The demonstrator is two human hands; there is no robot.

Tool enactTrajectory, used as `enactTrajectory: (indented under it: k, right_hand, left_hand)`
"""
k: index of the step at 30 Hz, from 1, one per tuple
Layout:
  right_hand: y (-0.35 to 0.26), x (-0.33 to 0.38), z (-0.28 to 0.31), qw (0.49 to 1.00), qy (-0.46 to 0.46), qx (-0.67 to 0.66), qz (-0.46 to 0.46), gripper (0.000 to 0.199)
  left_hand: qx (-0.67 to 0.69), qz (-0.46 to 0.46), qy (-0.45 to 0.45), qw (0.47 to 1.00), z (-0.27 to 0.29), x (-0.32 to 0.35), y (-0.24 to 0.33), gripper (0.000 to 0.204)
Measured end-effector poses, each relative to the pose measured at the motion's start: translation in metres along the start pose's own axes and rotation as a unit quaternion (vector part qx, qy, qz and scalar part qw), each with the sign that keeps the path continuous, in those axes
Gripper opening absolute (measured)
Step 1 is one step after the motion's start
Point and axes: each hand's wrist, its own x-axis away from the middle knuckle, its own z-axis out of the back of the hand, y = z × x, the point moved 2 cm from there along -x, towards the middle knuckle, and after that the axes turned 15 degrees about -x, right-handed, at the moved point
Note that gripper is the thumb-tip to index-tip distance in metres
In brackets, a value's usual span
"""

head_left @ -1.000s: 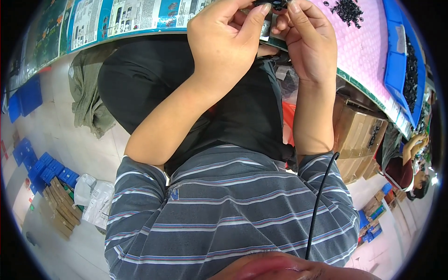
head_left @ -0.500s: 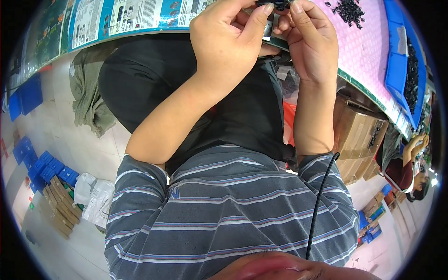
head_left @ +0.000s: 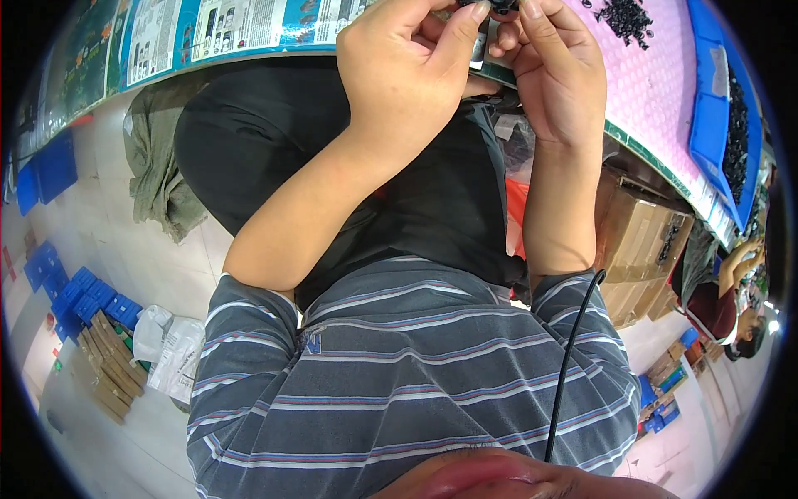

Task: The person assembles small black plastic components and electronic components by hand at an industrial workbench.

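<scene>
At table edge [head_left: 644, 151], left grip [head_left: 407, 71] and right grip [head_left: 561, 79] pinching black part [head_left: 500, 7], densely printed sheets [head_left: 239, 29] leftward

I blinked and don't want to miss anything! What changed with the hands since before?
Hardly anything. The left hand, the right hand and the small black part at their fingertips sit a touch farther right in the picture, but so do the pile of black pieces and the blue tray, so maybe the view shifted. Nothing was visibly picked up or let go; both hands still hold the part.
</scene>
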Motion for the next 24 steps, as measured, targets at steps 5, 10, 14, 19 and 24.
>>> enactTrajectory:
  k: [5,10,14,19,24]
  right_hand:
    - [-0.01,0.006,-0.028,0.991,-0.11,0.037,0.073,0.013]
    - [-0.019,0.015,-0.043,0.971,0.168,0.164,-0.053,0.014]
    - [-0.002,0.0,-0.005,0.993,-0.1,0.017,0.064,0.015]
    - [-0.016,0.012,-0.042,0.972,0.163,0.162,-0.054,0.015]
    - [-0.008,0.006,-0.029,0.999,-0.005,0.022,-0.038,0.014]
  left_hand:
    - [-0.014,0.001,0.013,1.0,0.005,0.001,0.0,0.019]
    - [-0.001,0.018,0.007,1.0,0.003,0.001,-0.002,0.019]
    - [-0.017,-0.001,0.006,1.0,0.002,0.001,0.001,0.019]
    - [-0.008,0.019,0.001,1.0,0.007,0.0,-0.005,0.018]
    - [-0.035,0.008,-0.012,0.999,0.008,-0.002,-0.004,0.017]
